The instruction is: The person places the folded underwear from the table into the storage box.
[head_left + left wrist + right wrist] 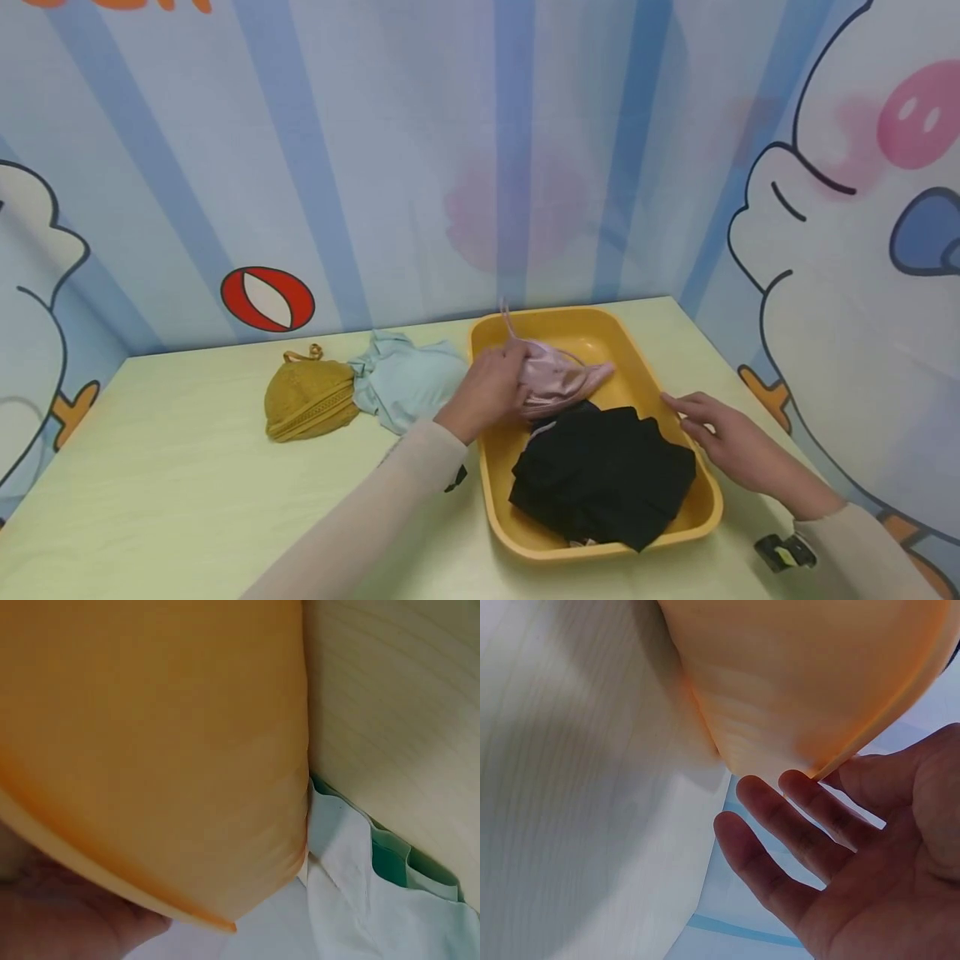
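My left hand (495, 383) reaches over the left rim of a yellow plastic basin (486, 483) and pinches a shiny pink bra (558, 379), one thin strap standing up beyond the hand. In the left wrist view the basin's wall (150, 750) covers most of the picture, with part of the left hand (75, 919) behind its rim. A black cloth garment (603, 475) lies bunched in the basin's near half. At the right rim rests my right hand (727, 437), its fingers (772, 825) loosely extended beside the outer wall in the right wrist view.
Left of the basin lie a light blue garment (408, 375) and a mustard bra (311, 398), side by side on the pale yellow table (187, 475). A blue striped cartoon backdrop (420, 167) rises along the table's back and right edges.
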`<state>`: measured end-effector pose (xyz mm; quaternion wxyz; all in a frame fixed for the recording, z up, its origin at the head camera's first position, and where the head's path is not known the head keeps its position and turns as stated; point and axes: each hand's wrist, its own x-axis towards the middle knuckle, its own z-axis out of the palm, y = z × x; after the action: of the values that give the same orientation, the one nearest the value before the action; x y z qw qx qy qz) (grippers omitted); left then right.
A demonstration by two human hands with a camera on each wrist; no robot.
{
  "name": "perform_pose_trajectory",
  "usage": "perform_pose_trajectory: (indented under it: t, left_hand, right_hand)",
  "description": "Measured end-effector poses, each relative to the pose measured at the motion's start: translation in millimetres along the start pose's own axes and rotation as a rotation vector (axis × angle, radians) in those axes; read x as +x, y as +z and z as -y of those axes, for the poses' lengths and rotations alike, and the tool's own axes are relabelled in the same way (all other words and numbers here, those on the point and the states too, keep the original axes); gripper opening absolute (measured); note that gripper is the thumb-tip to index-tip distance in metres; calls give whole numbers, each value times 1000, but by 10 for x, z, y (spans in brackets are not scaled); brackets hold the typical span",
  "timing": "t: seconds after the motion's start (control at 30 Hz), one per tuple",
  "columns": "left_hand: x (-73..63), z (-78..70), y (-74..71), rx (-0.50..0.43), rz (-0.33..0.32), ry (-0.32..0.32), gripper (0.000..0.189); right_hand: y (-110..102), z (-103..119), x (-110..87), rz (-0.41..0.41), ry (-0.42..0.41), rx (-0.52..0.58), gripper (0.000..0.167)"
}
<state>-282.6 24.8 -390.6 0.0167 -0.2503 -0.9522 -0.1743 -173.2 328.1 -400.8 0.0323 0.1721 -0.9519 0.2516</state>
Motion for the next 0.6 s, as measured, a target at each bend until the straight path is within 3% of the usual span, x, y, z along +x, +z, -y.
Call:
perform_pose_trajectory:
  t: [0.13,0.33,0.47,0.6]
  left_hand:
    - [17,3,49,122,45,5,52]
    - [0,41,-52,253,21,85,41]
    - [-56,160,-186,216,-74,104,35]
    - [-139,334,-302,81,-160,109,33]
  right_hand:
    - [3,10,4,2,2,5,40]
    - [-2,3,0,-2,3,-4,39]
    - [3,3,7,3,6,-5,39]
    - [2,2,3,8,15,3,39]
